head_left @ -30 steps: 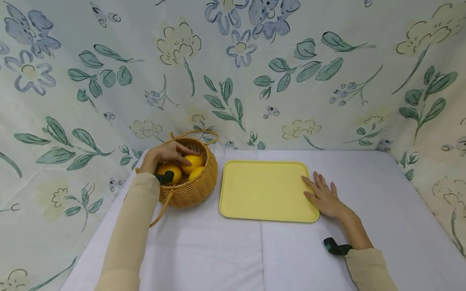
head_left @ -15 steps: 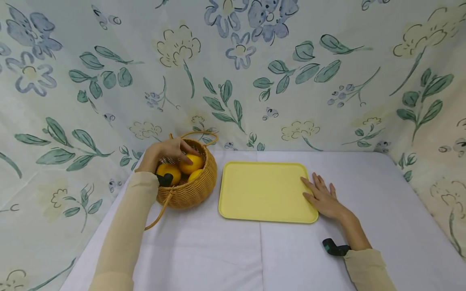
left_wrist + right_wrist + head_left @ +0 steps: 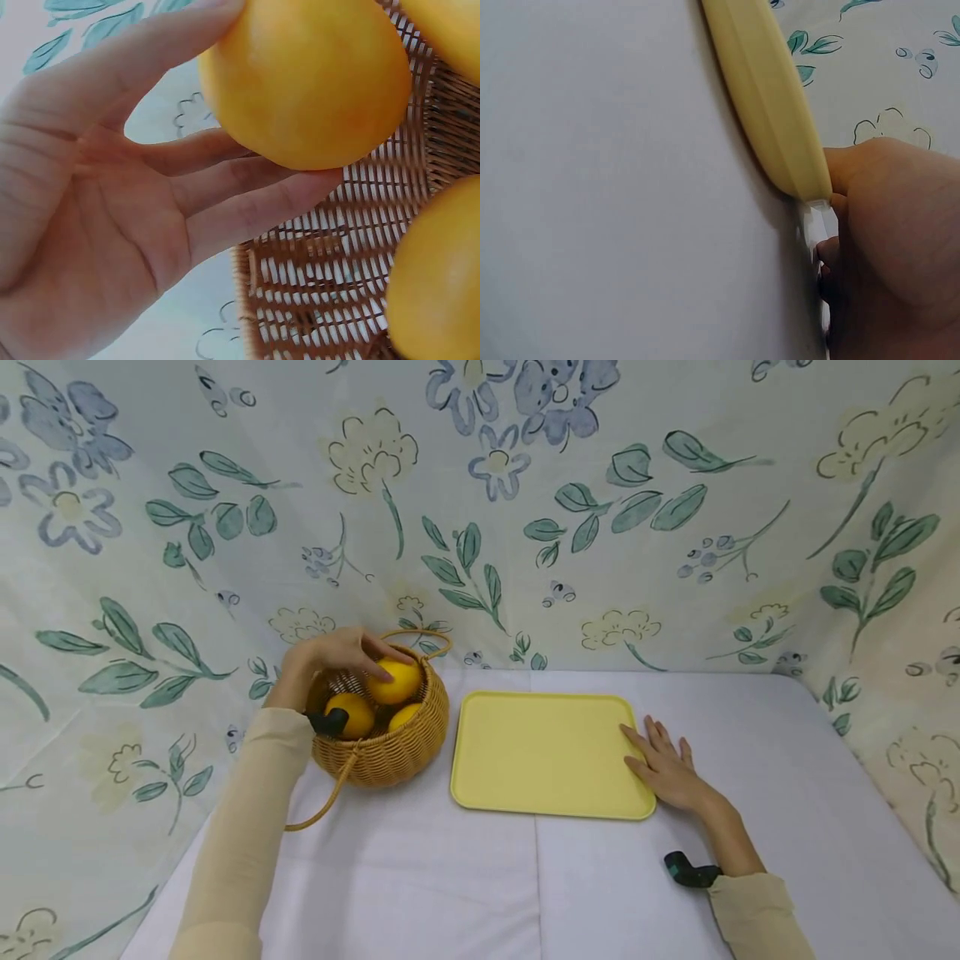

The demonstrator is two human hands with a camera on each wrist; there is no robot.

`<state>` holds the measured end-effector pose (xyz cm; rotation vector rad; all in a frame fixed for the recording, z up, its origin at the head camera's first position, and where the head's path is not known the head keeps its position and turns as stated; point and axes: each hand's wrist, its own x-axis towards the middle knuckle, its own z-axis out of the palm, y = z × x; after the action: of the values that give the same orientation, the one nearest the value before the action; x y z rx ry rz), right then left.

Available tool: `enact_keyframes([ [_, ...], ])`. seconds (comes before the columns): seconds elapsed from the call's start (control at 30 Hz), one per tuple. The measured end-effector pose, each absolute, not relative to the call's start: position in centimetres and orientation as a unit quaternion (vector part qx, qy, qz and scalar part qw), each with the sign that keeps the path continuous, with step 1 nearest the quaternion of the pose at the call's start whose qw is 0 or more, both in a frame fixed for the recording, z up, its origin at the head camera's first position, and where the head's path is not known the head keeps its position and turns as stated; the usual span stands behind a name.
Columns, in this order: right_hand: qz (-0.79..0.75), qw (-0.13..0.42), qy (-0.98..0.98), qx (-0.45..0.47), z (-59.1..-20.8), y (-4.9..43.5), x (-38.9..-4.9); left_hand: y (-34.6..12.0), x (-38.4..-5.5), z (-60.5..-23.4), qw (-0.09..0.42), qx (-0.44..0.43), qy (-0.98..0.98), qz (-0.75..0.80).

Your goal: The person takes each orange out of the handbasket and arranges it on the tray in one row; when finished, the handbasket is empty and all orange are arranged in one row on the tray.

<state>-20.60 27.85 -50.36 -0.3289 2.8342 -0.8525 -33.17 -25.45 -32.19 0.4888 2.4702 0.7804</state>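
A round, smooth yellow-orange fruit (image 3: 397, 682) is gripped between the thumb and fingers of my left hand (image 3: 337, 653), at the mouth of a wicker basket (image 3: 386, 766). In the left wrist view the fruit (image 3: 307, 82) sits near the fingertips, with the palm apart from it. Two more such fruits lie inside, one left (image 3: 352, 717) and one right (image 3: 405, 717). My right hand (image 3: 671, 770) rests with spread fingers at the right edge of a yellow tray (image 3: 547, 756); in the right wrist view the tray's rim (image 3: 769, 105) runs beside that hand.
The basket's handles (image 3: 322, 810) splay outward, one toward the front and one at the back. A white cloth (image 3: 450, 885) covers the table, and a floral curtain (image 3: 480, 485) hangs behind it. Black wrist cameras (image 3: 690, 870) sit at both cuffs.
My left hand has lifted the fruit slightly upward within the basket's mouth, and its wrist has shifted left. The right hand and the tray stay in place.
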Motion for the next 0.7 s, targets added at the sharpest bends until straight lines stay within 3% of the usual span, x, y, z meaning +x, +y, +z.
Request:
enact_keyframes([
  [0.4, -0.285, 0.08, 0.948, -0.115, -50.3, 28.0, -20.3, -26.9, -31.1, -30.2, 0.14, 0.192, 0.911, 0.336],
  [0.7, -0.283, 0.079, 0.949, -0.113, -50.3, 28.0, -20.3, -25.6, -30.2, -30.9, 0.128, 0.157, 0.853, 0.48],
])
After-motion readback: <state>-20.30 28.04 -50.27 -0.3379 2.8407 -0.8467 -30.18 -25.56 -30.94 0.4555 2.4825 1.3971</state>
